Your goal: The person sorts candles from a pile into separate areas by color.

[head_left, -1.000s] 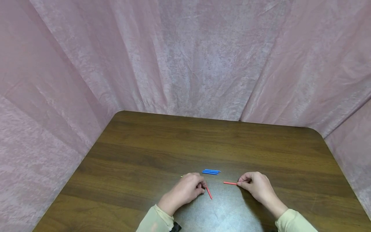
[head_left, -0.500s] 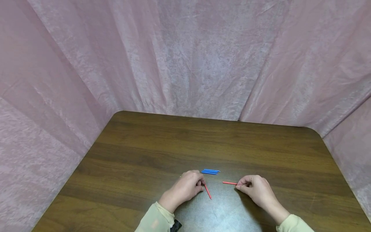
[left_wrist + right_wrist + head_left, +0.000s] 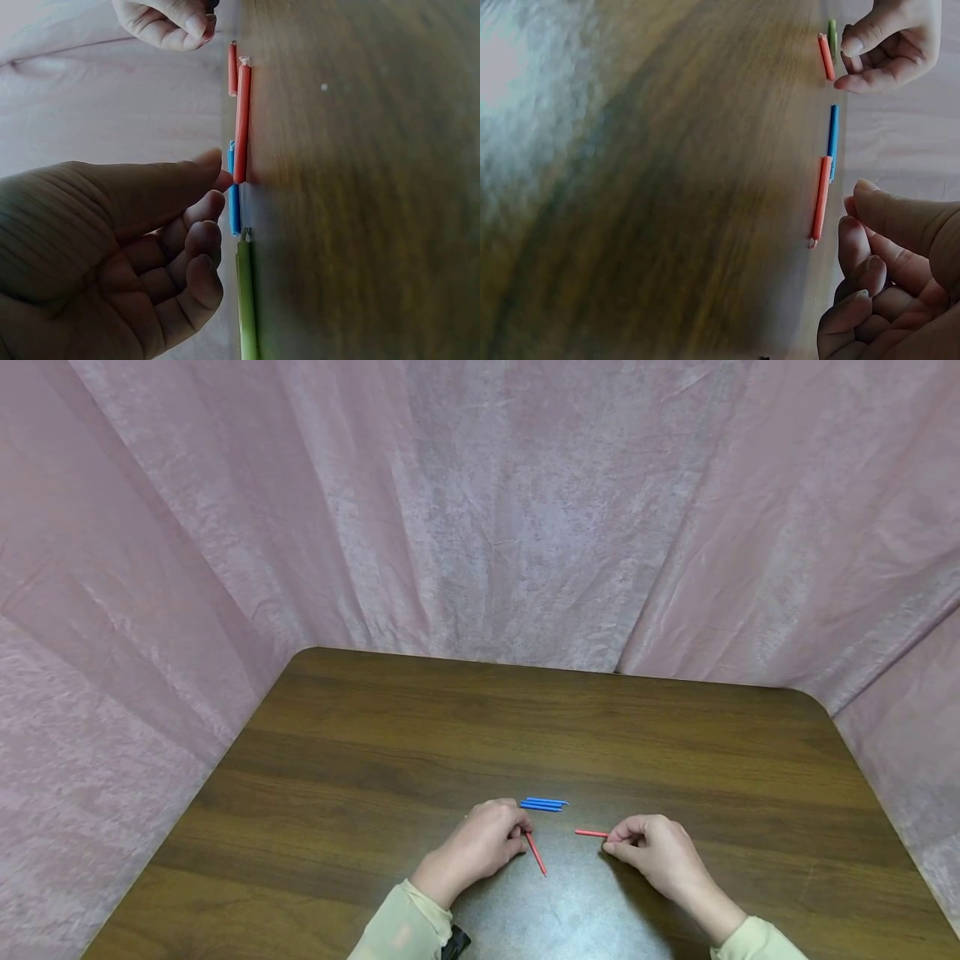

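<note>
My left hand (image 3: 483,843) is beside the far end of a thin red candle (image 3: 536,853) lying slanted on the table. In the left wrist view, its thumb and index fingertip are close to that candle's end; whether they touch it I cannot tell. My right hand (image 3: 660,852), fingers loosely bent, hovers at the right end of a second red candle (image 3: 591,833). The right wrist view shows a small gap between its fingertips and this red candle (image 3: 821,199). Three blue candles (image 3: 542,805) lie side by side beyond. A yellow-green candle (image 3: 246,300) is hidden from the head view.
The brown wood-grain table (image 3: 420,718) has rounded far corners. Pink velvet curtains (image 3: 525,510) hang behind it and along both sides. A dark strap (image 3: 455,942) shows at the left sleeve's cuff (image 3: 408,918).
Slightly more of the left red candle shows beside my left fingers. My right hand has shifted a little left and nearer, covering more of its candle. Both red candles stay in place.
</note>
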A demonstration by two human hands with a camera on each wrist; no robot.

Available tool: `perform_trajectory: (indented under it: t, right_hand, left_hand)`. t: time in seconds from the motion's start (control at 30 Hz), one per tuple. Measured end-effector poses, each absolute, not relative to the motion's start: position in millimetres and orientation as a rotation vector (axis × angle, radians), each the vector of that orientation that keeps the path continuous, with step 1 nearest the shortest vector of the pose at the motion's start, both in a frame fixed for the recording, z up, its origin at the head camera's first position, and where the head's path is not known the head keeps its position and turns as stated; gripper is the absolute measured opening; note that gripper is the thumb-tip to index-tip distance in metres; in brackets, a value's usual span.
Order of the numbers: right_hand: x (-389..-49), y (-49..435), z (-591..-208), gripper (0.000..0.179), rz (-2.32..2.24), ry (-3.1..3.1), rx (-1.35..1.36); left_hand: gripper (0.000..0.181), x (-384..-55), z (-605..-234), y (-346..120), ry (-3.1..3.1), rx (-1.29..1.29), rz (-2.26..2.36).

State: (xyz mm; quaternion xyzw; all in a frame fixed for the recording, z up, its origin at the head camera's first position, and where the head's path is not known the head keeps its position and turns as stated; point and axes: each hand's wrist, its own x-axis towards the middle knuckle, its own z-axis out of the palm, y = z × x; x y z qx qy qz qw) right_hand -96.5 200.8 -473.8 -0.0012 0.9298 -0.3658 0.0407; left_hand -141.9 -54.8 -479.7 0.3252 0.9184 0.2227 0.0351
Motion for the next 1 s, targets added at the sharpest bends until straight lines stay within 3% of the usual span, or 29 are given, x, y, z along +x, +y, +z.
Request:
perform_trajectory:
  t: [1.0]
  right_hand:
    - [-95.3,201.7,-477.2,0.013,-1.136,2.849,-0.010]
  left_hand:
    - [0.013,-142.1,-482.5,-55.5,2.843,1.003,0.601]
